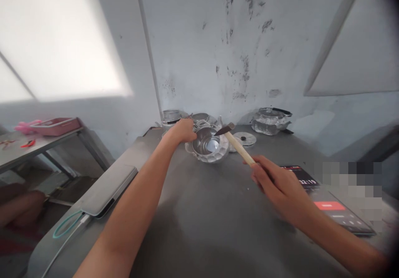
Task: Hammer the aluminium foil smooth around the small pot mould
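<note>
My right hand (280,182) is closed around the pale wooden handle of a hammer (240,147). The hammer's dark head is raised over the right side of a shiny silver kettle (212,156), which stands lidless with its opening towards me. At the kettle's far left rim, my left hand (184,130) is closed. Its fingertips are turned away, so I cannot make out what they grip. Just right of the kettle lies a round silver lid (249,139) with a black knob.
More silver pots (171,115) stand behind my left hand. Another kettle (269,122) with a black handle is by the wall. A grey flat device (109,186) with cables lies left, a lit phone (330,203) right. A pink basket (59,126) is on a side table; a person's leg shows below.
</note>
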`<state>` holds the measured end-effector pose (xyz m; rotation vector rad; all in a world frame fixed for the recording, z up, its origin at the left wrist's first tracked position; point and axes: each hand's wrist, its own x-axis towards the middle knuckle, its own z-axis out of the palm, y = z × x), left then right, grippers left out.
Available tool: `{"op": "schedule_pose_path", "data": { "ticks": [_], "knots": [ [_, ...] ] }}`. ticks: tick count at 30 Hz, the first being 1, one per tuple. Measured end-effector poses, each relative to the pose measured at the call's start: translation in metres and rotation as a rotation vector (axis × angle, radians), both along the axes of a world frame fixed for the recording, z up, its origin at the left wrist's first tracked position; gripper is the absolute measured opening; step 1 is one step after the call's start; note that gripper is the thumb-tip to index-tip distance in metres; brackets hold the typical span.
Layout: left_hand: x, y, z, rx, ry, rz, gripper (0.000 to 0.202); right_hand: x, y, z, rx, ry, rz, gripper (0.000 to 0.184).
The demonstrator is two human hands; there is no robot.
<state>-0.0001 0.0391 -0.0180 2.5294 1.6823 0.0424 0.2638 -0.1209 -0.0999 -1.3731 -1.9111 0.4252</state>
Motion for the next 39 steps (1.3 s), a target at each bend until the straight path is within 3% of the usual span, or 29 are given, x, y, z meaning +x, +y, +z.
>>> {"op": "schedule_pose_path", "data": {
  "ticks": [5, 8, 11, 14, 17, 20, 23, 27, 33, 39],
  "knots": [
    [-0.005, -0.003, 0.004, 0.005, 0.008, 0.03, 0.04, 0.0, 0.001, -0.001, -0.04, -0.152, 0.047, 0.031],
    [-0.01, -0.009, 0.01, -0.045, 0.013, 0.025, 0.065, -0.001, 0.002, -0.001, -0.047, -0.214, 0.073, 0.031],
    [-0.013, -0.014, 0.014, -0.083, -0.023, -0.067, 0.087, -0.002, 0.002, -0.002, -0.062, -0.237, 0.093, 0.031],
    [-0.014, -0.015, 0.015, -0.11, -0.091, -0.203, 0.081, -0.002, 0.002, -0.003, -0.093, -0.254, 0.107, 0.032],
    [-0.016, -0.016, 0.017, -0.136, -0.115, -0.198, 0.082, -0.002, 0.004, -0.004, -0.1, -0.289, 0.113, 0.032],
    [-0.018, -0.02, 0.021, -0.211, -0.19, -0.167, 0.097, -0.003, 0.005, -0.006, -0.095, -0.325, 0.123, 0.03],
    [-0.016, -0.029, 0.027, -0.289, -0.226, -0.228, 0.114, -0.005, 0.004, -0.005, -0.116, -0.356, 0.128, 0.03],
    [-0.009, -0.039, 0.032, -0.241, -0.118, -0.284, 0.113, -0.008, 0.003, -0.003, -0.141, -0.391, 0.123, 0.031],
    [-0.006, -0.042, 0.034, -0.236, -0.074, -0.185, 0.109, -0.007, 0.005, -0.004, -0.116, -0.397, 0.133, 0.03],
    [-0.019, -0.035, 0.03, -0.203, -0.329, -0.131, 0.104, 0.002, 0.007, 0.003, -0.03, -0.392, 0.086, 0.039]
  ]
}}
